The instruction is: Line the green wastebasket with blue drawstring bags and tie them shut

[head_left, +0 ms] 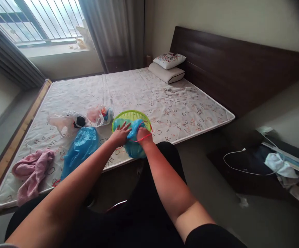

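A yellow-green plastic basket (132, 113) stands near the front edge of the mattress, lined with a blue plastic bag (134, 150) that hangs over its near side. My left hand (121, 135) lies with spread fingers on the bag, at the basket's left. Bunched blue plastic shows at my right hand (143, 134), which is closed on the bag; its fingers are partly hidden. A red drawstring (144, 138) loops around the right wrist and hand. To the left, another blue plastic bag (83, 146) lies on the mattress, apart from both hands.
Clear plastic bags (61, 121) with contents and a pink towel (34, 168) lie on the patterned mattress (129, 91). Two stacked pillows (166, 72) rest by the dark headboard (224, 65). At right, a white cable (238, 170) and cloth (280, 164) lie on a dark low surface.
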The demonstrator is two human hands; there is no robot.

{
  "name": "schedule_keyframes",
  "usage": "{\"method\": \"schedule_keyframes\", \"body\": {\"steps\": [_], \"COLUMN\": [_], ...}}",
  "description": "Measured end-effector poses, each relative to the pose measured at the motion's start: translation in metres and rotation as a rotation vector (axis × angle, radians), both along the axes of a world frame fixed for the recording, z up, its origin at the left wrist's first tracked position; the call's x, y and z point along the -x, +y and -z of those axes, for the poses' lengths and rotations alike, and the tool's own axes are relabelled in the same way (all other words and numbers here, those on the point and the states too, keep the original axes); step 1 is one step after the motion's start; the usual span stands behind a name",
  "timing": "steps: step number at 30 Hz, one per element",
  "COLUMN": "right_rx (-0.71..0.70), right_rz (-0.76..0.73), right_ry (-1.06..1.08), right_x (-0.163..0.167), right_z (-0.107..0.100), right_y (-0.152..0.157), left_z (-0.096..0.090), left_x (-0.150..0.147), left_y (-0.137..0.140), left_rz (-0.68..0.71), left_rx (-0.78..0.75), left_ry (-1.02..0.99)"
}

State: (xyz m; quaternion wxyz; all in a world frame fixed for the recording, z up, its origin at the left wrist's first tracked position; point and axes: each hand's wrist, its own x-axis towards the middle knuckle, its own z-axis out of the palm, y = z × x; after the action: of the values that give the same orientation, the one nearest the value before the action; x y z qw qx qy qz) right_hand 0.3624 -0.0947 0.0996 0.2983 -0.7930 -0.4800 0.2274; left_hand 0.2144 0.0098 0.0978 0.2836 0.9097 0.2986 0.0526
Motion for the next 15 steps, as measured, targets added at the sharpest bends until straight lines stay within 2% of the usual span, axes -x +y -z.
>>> {"method": "schedule_keyframes", "body": {"steps": [3,5,7,11,15], "right_rx": [-0.066,-0.088,-0.033,0.021,0.045], "right_rz": [0.089,0.169,0.205,0.050,-0.040], "right_ry": [-0.149,-0.205,-0.124,0.025,-0.013], "right_x": [0.004,0.002,-0.004,-0.013,-0.008], "right_z": [0.000,0.000,0.004,0.016,0.021], "right_y": [-0.002,-0.003,-0.002,0.005,0.007], "left_z": [0.031,0.047,0.058,0.063,0.052], "left_x": [-0.011,-0.013,-0.012,0.002,0.029], "left_y": [0.002,-0.001,-0.004,-0.002,0.011], "left_rz": [-0.173,-0.260,-0.298,-0.397,-0.747], "left_rx": [0.383,0.517,0.587,0.673,0.735], "left_ry": [0.007,0.033,0.046,-0.037,-0.298]}}
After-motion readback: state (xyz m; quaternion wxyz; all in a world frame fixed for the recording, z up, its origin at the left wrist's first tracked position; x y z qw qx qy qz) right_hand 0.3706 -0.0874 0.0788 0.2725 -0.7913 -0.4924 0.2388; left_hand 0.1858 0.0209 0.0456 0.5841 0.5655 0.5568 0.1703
